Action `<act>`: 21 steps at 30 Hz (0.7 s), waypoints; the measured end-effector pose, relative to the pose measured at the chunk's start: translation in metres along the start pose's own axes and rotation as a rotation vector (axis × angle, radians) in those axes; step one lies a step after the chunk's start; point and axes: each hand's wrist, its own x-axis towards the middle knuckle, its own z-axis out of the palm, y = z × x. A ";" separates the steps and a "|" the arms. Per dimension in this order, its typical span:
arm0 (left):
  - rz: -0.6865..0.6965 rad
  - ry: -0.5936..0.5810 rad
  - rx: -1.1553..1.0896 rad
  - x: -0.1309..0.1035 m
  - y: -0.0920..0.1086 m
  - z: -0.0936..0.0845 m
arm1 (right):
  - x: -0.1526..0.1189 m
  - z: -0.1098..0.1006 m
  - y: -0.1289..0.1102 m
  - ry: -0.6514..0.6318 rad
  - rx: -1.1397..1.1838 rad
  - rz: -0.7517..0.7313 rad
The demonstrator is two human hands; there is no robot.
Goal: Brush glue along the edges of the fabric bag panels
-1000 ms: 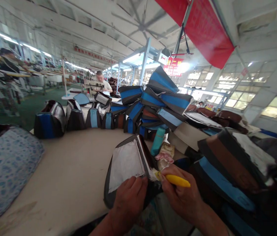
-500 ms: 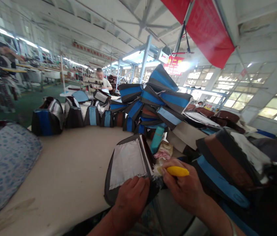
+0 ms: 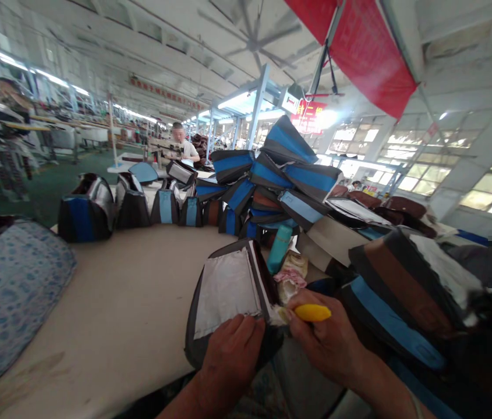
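Note:
A dark grey bag piece with a pale lining panel [image 3: 228, 285] lies tilted at the table's near edge. My left hand [image 3: 234, 352] grips its lower edge, fingers bent over the lining and thumb hidden. Closed round a yellow-handled brush [image 3: 313, 313], my right hand [image 3: 326, 337] is at the piece's lower right corner. The pale bristles touch the edge there. Just behind the right hand lie a crumpled pink and cream cloth [image 3: 291, 273] and a teal bottle [image 3: 279, 249].
Blue and grey bag pieces [image 3: 289, 139] are heaped behind, with several more [image 3: 86, 215] standing in a row. A patterned piece [image 3: 14, 291] stands left on the beige table [image 3: 127, 302]. Striped pieces [image 3: 403, 279] crowd the right. A person [image 3: 188, 145] sits at a machine.
My right hand has shifted slightly left, and the brush's bristles now lie against the piece's edge. The left hand has barely moved, still on the lining.

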 end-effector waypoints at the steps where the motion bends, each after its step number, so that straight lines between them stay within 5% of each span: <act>1: -0.008 0.005 -0.001 0.000 0.000 0.000 | -0.001 0.000 -0.001 0.049 0.003 -0.002; 7: -0.033 0.001 -0.028 -0.004 -0.008 -0.005 | -0.003 0.003 -0.006 0.054 0.027 0.013; 11: -0.194 0.066 -0.149 -0.006 -0.021 -0.017 | -0.011 0.000 -0.004 0.327 0.051 0.125; 17: -0.686 0.026 -0.337 -0.009 -0.041 -0.043 | -0.012 0.030 -0.007 0.719 0.711 0.449; 21: -0.848 0.166 -0.315 -0.023 -0.056 -0.045 | -0.003 0.050 -0.016 0.854 1.050 0.723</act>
